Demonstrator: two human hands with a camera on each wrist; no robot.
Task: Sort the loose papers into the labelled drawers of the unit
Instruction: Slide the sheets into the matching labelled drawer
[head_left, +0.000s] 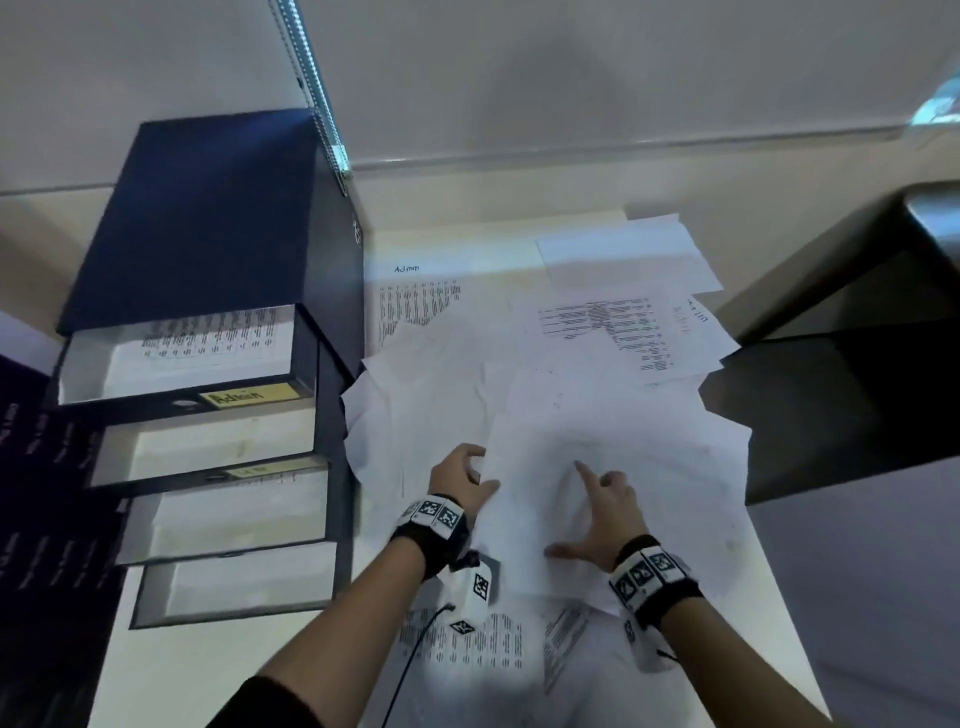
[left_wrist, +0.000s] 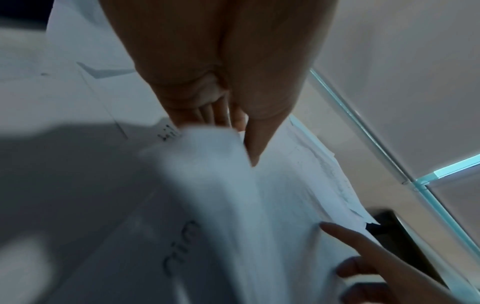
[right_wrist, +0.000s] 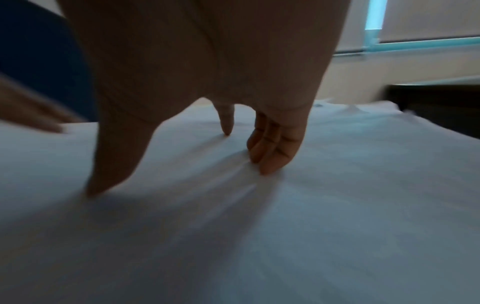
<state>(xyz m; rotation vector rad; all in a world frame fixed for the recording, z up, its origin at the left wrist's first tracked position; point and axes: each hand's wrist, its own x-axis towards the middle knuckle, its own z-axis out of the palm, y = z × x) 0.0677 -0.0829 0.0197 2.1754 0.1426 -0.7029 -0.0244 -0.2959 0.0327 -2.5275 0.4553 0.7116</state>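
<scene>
A dark blue drawer unit (head_left: 208, 234) stands at the left with several drawers pulled out. Its top drawer (head_left: 182, 358) bears an "Admin" label (head_left: 249, 396) and holds a printed page. Loose papers cover the white table (head_left: 779, 649). A large sheet (head_left: 649, 467), blank side up, lies on top of them. My left hand (head_left: 462, 475) pinches that sheet's (left_wrist: 285, 195) left edge, thumb on top and fingers curled under. My right hand (head_left: 597, 512) presses down on the sheet (right_wrist: 337, 195) with index finger and thumb spread. My left hand (left_wrist: 233, 127) and right hand (right_wrist: 182, 164) also show in the wrist views.
A page marked "Admin" (head_left: 415, 301) lies beside the unit, with more printed pages at the back right (head_left: 613, 327) and near the front edge (head_left: 467, 644). Dark furniture (head_left: 857, 364) borders the table's right side. A dark panel (head_left: 41, 493) stands left of the drawers.
</scene>
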